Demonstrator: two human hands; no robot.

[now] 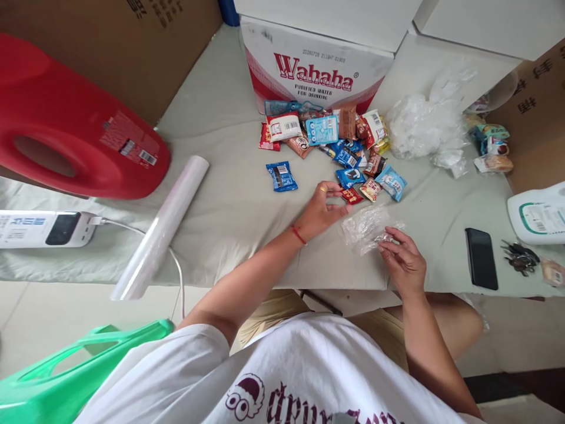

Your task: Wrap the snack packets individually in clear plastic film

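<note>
My left hand (325, 207) is beside the snack pile, its fingers curved and apart with nothing visible in them. Its fingertips are close to a small red packet (352, 195). Between my hands lies a crumpled clear plastic bag (367, 228), and my right hand (404, 259) pinches its right edge between thumb and fingers. Beyond them is a heap of wrapped snacks, among them a light blue packet (322, 129), a white-and-red packet (283, 127) and another light blue one (391, 182). One dark blue packet (282, 176) lies apart, left of the heap.
A Wahaha carton (318, 68) backs the heap, with bunched clear plastic bags (424, 126) to its right. At left are a red jug (79, 129), a plastic film roll (163, 227) and a power bank (48, 228). A phone (481, 259) and keys (521, 257) lie at right.
</note>
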